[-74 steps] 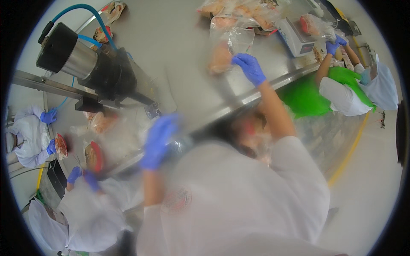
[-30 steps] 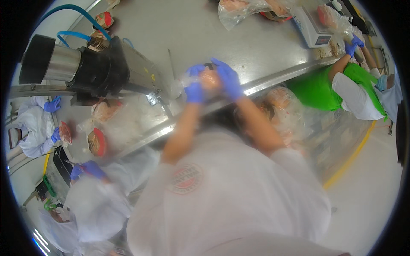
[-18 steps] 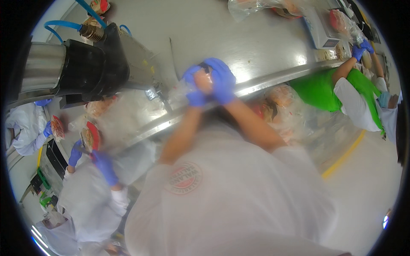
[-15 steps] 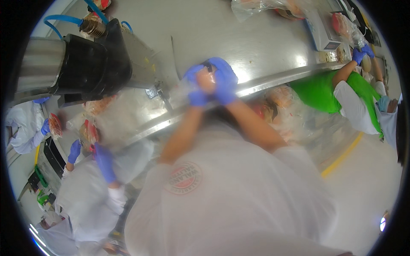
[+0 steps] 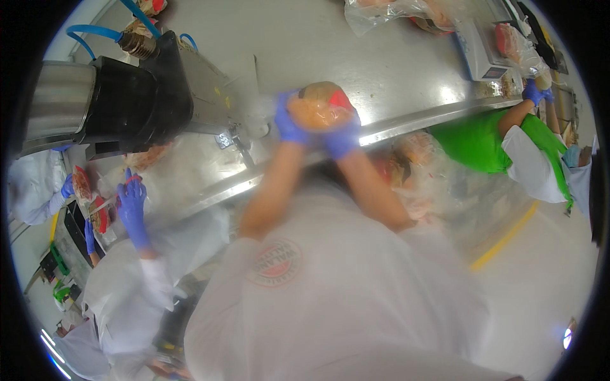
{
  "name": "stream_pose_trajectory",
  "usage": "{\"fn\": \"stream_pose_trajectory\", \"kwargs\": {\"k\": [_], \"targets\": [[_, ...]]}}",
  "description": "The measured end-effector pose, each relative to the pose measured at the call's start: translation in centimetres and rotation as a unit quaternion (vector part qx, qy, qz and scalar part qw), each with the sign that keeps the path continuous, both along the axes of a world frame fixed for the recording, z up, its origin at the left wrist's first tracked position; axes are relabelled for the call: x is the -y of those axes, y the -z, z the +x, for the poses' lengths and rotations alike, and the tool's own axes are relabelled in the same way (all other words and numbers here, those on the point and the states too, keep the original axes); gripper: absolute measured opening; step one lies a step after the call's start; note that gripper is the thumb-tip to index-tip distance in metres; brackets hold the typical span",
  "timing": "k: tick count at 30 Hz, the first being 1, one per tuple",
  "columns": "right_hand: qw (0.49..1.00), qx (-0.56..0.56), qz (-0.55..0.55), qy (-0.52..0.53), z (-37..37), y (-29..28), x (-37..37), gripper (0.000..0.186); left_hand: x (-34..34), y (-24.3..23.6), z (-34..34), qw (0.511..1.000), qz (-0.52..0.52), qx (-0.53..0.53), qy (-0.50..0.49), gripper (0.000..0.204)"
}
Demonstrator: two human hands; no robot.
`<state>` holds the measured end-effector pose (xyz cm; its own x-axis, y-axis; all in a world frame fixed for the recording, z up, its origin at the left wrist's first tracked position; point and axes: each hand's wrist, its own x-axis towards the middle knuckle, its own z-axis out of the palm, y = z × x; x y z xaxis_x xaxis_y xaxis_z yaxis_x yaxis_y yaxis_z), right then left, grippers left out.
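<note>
Both my hands wear blue gloves and hold a rounded, orange-pink piece of bagged meat (image 5: 316,111) with a red patch and a dark mark on its wrap. It is raised over the front edge of the steel table (image 5: 311,51). My left hand (image 5: 289,122) grips its left side, with the fingers partly blurred. Cupped at its lower right is my right hand (image 5: 344,137), whose fingers are mostly hidden behind the meat. To the left of my hands stands a black and steel machine (image 5: 143,92) with a small metal fitting (image 5: 227,138) at its near end.
A raised steel rim (image 5: 413,124) runs along the table's front. Bagged pieces (image 5: 416,155) lie below it on the right. Farther back are a plastic bag (image 5: 381,11) and a scale (image 5: 483,54). Gloved co-workers handle packages at left (image 5: 132,206) and far right (image 5: 534,92).
My hands have turned the bagged meat and opened out around it, so more of it shows, with its red patch. At left, a co-worker's gloved hand has risen and moved left.
</note>
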<state>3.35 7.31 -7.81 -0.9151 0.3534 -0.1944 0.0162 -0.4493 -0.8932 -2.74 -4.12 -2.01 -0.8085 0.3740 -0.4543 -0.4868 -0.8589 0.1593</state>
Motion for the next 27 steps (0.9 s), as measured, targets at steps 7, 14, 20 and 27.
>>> {"fn": "stream_pose_trajectory", "kwargs": {"k": [7, 14, 20, 27], "targets": [[0.994, 0.083, 0.053, -0.043, -0.5, -12.2, -1.1, 0.038, -1.4, -1.1, -0.9, 0.999, 0.024, 0.008, -0.036, 0.034], [0.574, -0.293, 0.748, -0.157, -2.1, -19.7, -10.3, 0.062, -1.9, -8.1, -4.0, 0.964, -0.201, -0.095, 0.147, 0.036], [0.532, -0.361, 0.735, -0.216, -3.6, -25.4, -10.3, 0.058, -3.2, -13.3, -4.8, 0.971, -0.192, 0.007, 0.142, 0.038], [0.972, -0.047, 0.149, -0.178, -1.4, -18.8, -7.3, 0.081, -2.6, -14.2, -5.5, 0.968, -0.156, -0.140, 0.138, 0.040]]}}
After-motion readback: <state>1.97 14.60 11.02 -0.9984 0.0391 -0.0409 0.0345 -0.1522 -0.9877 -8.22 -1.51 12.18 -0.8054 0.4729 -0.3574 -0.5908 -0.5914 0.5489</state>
